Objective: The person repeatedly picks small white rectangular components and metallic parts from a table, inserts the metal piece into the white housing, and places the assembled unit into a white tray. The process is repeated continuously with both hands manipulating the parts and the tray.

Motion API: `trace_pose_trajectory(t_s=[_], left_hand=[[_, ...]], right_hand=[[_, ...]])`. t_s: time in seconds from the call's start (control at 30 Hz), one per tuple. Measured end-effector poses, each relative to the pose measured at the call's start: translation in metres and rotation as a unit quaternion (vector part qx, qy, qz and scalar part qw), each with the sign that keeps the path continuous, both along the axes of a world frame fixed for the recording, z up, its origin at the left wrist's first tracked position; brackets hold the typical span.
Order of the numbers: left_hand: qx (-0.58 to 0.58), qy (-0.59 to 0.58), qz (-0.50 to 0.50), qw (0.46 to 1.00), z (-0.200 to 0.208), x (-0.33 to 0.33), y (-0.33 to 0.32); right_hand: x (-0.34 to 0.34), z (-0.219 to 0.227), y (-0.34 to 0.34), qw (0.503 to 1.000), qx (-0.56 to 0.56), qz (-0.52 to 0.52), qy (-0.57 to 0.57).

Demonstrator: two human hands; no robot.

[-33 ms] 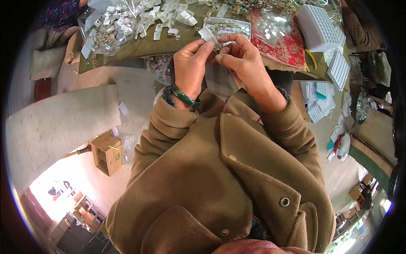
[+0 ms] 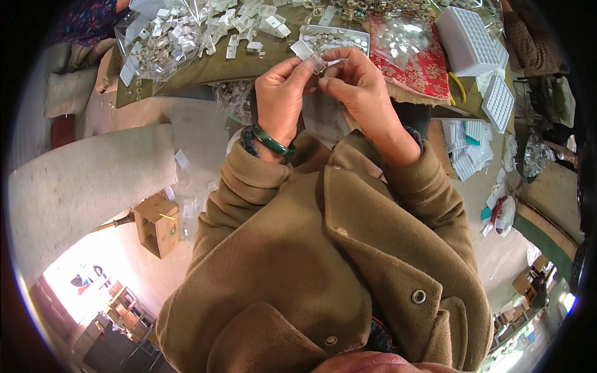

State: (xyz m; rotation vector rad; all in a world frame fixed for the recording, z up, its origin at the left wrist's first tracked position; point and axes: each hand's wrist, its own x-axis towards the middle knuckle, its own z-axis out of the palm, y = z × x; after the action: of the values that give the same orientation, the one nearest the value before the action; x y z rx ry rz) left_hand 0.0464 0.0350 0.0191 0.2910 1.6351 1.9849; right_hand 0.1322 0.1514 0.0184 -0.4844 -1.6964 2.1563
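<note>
Between the thumb and fingertips of my left hand is a small clear plastic box with its flap-like lid standing open. My right hand is right beside it, thumb and fingers bent together at the box's edge. Anything small in that pinch is hidden. Both hands are held just over the table's near edge. Behind them, a white tray carries many small round pale pieces. Loose clear boxes lie scattered on the green tabletop, further left.
A plastic bag of small parts lies at the table's left. Red patterned cloth lies right of the tray, with yellow-handled pliers beside it. White gridded racks stand at the far right. A wooden box sits low on the left.
The fingers of my right hand have shifted very slightly beside the clear box. My left hand keeps its hold on the box, and the table looks the same.
</note>
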Motion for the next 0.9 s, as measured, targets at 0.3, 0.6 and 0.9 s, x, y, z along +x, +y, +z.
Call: trace_pose_trajectory(t_s=[0.3,0.6,0.9], left_hand=[[0.067,-0.164,-0.014,0.984,0.010,-0.002,-0.005],[0.161,-0.296,-0.016,0.941,0.009,-0.003,-0.005],[0.248,-0.515,-0.030,0.820,0.004,-0.014,-0.011]], right_hand=[[-0.002,0.005,0.015,0.999,-0.029,0.009,0.026],[-0.007,-0.001,0.012,0.978,-0.208,0.005,0.032],[-0.012,-0.004,0.007,0.995,-0.089,-0.022,0.039]])
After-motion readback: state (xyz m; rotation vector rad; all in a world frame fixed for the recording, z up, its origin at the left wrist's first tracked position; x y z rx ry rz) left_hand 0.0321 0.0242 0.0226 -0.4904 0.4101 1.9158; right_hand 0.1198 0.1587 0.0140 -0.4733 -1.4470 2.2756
